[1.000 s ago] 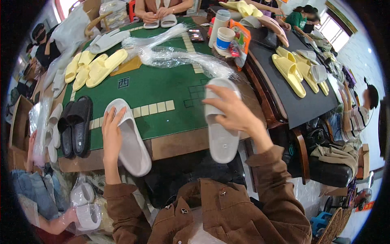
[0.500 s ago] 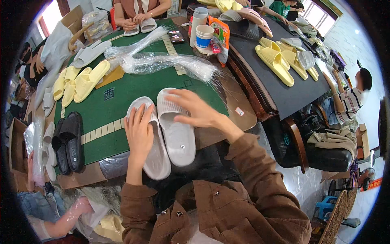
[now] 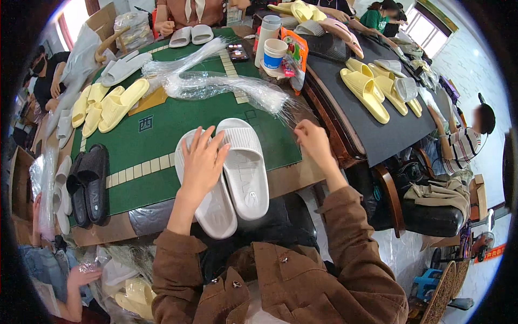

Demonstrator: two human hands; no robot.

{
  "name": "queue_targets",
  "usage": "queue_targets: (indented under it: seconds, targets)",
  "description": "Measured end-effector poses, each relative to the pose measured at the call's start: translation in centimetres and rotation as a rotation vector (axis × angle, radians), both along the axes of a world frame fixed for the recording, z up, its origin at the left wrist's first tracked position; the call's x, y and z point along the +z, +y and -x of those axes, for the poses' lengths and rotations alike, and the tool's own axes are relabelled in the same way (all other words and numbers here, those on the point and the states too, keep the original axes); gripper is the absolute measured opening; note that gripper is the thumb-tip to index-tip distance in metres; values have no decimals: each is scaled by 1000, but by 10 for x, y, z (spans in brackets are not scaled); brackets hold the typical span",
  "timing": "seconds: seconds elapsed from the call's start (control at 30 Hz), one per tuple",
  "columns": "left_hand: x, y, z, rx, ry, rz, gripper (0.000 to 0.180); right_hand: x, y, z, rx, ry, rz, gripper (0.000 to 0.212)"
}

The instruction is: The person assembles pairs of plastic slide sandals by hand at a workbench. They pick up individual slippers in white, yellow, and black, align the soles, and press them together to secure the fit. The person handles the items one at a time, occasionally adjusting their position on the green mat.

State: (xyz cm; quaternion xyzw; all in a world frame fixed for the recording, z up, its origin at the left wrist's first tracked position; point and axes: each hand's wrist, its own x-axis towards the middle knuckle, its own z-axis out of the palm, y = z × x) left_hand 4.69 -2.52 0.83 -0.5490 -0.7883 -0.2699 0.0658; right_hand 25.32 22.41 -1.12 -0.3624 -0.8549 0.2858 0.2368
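Observation:
A pair of light grey slide slippers lies side by side at the table's near edge, toes away from me. My left hand (image 3: 203, 164) rests on the strap of the left slipper (image 3: 216, 216), fingers spread and gripping nothing. The right slipper (image 3: 249, 186) is untouched beside it. My right hand (image 3: 314, 141) is raised at the table's right edge, thumb and fingers pinched together. Whatever thin thing may be between them is too fine to make out. Just beyond it fan the loose ends of a bundle of clear plastic strands (image 3: 226, 86).
Yellow slippers (image 3: 124, 105) and black slippers (image 3: 97, 186) stand on the green table (image 3: 178, 116) to the left. A paper cup (image 3: 274, 55) and an orange packet (image 3: 294, 54) sit at the far right. Another person's grey slippers (image 3: 202, 34) are opposite. A black chair (image 3: 431, 218) stands right.
My right hand has left the right slipper and moved right, its fingers closing to a pinch. The pair shifted slightly right under my left hand. The person opposite has let go of the grey slippers.

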Motion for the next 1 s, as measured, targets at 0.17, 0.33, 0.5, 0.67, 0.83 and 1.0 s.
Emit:
queue_targets:
  seconds: [0.17, 0.33, 0.5, 0.67, 0.83, 1.0]
  targets:
    - [-3, 26, -7, -40, -19, 61, 42, 65, 15, -75, 167, 811, 858, 28]
    - [-8, 19, -8, 49, 161, 42, 40, 129, 4, -125, 507, 1447, 971, 39]
    - [50, 21, -69, -322, -172, -420, 59, 160, -83, -109, 519, 940, 476, 36]
    - [90, -9, -126, -639, -1102, -358, 52, 159, -139, -80, 547, 639, 773, 23]
    - [73, -33, -123, -756, -1460, -101, 25, 151, -149, -70, 584, 776, 879, 14]
    - [78, -69, -110, -484, -857, -186, 9, 151, -142, -81, 552, 909, 829, 20]
